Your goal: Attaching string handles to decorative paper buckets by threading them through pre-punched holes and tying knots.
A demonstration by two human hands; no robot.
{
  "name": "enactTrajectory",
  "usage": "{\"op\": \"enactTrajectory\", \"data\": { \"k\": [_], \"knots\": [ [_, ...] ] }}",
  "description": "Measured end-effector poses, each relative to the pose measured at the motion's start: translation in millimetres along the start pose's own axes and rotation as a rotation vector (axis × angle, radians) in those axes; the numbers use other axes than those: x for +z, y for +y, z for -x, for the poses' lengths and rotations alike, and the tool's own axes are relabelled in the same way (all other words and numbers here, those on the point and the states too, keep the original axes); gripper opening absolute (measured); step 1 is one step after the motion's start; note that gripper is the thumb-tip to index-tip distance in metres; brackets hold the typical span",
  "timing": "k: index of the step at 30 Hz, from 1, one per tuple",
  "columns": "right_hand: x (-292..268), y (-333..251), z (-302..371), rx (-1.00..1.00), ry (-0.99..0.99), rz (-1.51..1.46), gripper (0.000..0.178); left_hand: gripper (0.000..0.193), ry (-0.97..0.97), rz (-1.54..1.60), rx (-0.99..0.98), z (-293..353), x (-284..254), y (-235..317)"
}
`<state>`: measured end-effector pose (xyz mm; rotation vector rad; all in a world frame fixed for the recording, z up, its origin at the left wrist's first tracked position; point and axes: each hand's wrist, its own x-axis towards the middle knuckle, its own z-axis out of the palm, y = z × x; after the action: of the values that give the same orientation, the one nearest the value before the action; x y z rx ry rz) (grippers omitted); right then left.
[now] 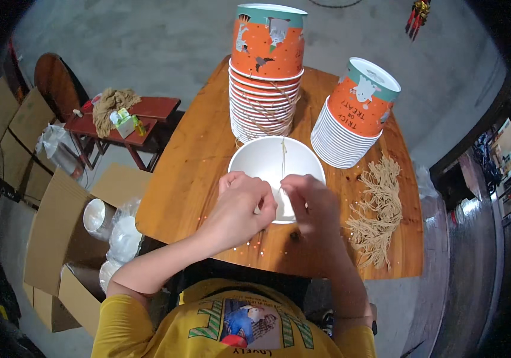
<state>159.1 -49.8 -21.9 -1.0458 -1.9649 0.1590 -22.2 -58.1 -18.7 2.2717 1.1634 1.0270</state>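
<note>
A white paper bucket stands open in front of me on the table. A thin tan cord hangs from its far rim down the inside. My right hand, over the bucket's right side, pinches the cord's lower end between thumb and finger. Close beside it, my left hand is curled shut over the bucket's near left side. Its fingertips are partly hidden, so what they pinch cannot be made out.
Behind the bucket rises a tall stack of upside-down orange-and-green buckets, cords hanging along it. A shorter stack stands right of it. A bundle of tan cords lies at the wooden table's right. An open cardboard box sits lower left.
</note>
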Motion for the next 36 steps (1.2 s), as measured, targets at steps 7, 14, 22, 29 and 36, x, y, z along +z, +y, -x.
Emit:
{"op": "enactTrajectory", "data": {
  "k": [7,14,22,29,36],
  "knots": [
    [0.4,9.1,-7.7,0.097,0.031,0.061,0.012,0.008,-0.069,-0.029,0.093,3.3,-7.5,-2.1],
    [-3.1,6.0,-9.7,0.099,0.006,0.064,0.008,0.012,-0.118,0.032,0.345,7.1,-8.2,-6.9],
    [-48.7,33.4,-5.4,0.176,-0.108,-0.137,0.013,0.018,-0.142,0.135,0.456,-6.4,-50.0,-23.7],
    [-4.4,87.7,34.8,0.243,-0.418,-0.857,0.023,0.019,-0.283,0.770,-0.103,-46.2,-88.2,-25.5],
    [-17.6,1.7,-132.1,0.353,-0.022,-1.150,0.019,0.031,0.632,1.223,0.004,-48.9,-167.9,-89.1]
  ]
}}
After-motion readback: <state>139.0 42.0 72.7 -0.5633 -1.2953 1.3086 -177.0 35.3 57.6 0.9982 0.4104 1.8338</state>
